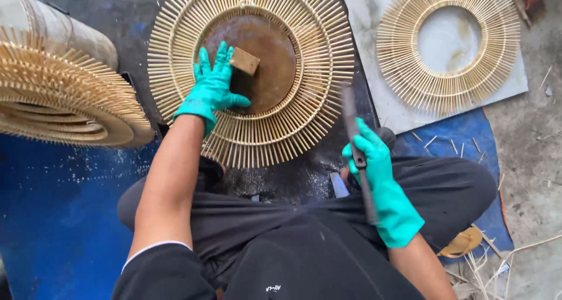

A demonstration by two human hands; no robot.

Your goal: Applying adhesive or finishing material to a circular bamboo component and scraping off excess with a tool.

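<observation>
Pressing a small wooden block point(244, 60) against the brown round board point(263, 63), the left hand point(213, 86) in its green glove lies with fingers spread, thumb out to the side, fingertips resting on the block's near edge. That board fills the centre of a sunburst frame point(252, 72) made of thin pale sticks fanned out between two concentric rings, lying flat on the dark ground just ahead of the person's crossed legs.

Below and to the right of the frame, just off its rim, the right hand point(374, 159), also gloved in green, is closed around the handle of a long dark tool point(357, 148), probably a blade or a file; its tip is blurred, so it seems to be in motion.

The step in hand looks like seating or holding the block on the centre board while the tool is brought in. The next move would call for keeping the block steady under the left palm and guiding the tool to the frame without catching the spread fingers or snapping the thin sticks.

Right of the frame, a second sunburst ring point(448, 45) rests on a pale square slab point(398, 115). Left of the frame, a stack of finished rings point(64, 98) lies over a blue tarp point(52, 218).
</observation>
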